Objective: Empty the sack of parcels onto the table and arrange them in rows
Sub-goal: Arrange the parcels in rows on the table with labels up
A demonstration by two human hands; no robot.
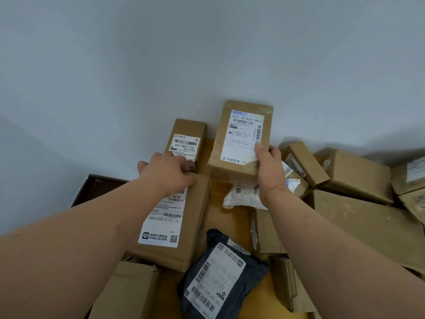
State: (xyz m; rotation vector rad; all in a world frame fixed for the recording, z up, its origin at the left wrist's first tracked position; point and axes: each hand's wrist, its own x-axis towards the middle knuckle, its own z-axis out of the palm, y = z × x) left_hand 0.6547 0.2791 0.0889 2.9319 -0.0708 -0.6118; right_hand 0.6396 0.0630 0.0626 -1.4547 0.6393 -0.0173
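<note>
My right hand grips the near right corner of a labelled cardboard box and holds it tilted above the table by the wall. My left hand lies with curled fingers where a small narrow box at the back meets a long box in front of it. Whether it grips either box is unclear. A dark grey mailer bag lies near me in the middle. A white plastic mailer sits under my right wrist. The sack is not in view.
A heap of cardboard boxes fills the right side, with a large flat one in front. More boxes lie at the near left. The yellow-brown table meets a pale wall behind. A dark frame shows at the left.
</note>
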